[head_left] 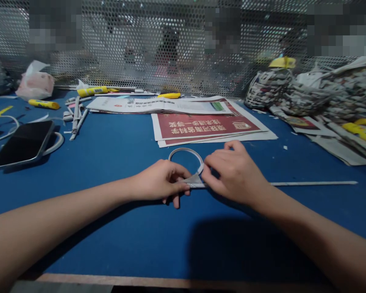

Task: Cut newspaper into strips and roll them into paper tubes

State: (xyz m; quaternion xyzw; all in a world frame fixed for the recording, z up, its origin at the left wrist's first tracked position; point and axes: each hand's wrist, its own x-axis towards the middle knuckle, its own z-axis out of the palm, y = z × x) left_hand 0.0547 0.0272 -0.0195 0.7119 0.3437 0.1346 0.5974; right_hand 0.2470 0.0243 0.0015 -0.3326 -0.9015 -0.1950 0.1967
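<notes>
Between my hands is a rolled paper strip (196,182) with a round loop (186,149) standing up from it. My left hand (160,181) pinches the strip at the loop's lower left, thumb on top and some fingers underneath. At the loop's right side, my right hand (232,173) has its fingers curled in against the paper. A long thin paper stick (314,183) runs out to the right from behind my right wrist. Exactly what the right fingertips grip is partly hidden.
Folded newspaper (128,105) and red printed sheets (201,126) lie ahead. A phone (22,142), glue sticks (93,90) and short paper rolls (76,118) are on the left. Woven paper baskets (266,87) stand back right. A perforated metal panel (183,53) closes the far side.
</notes>
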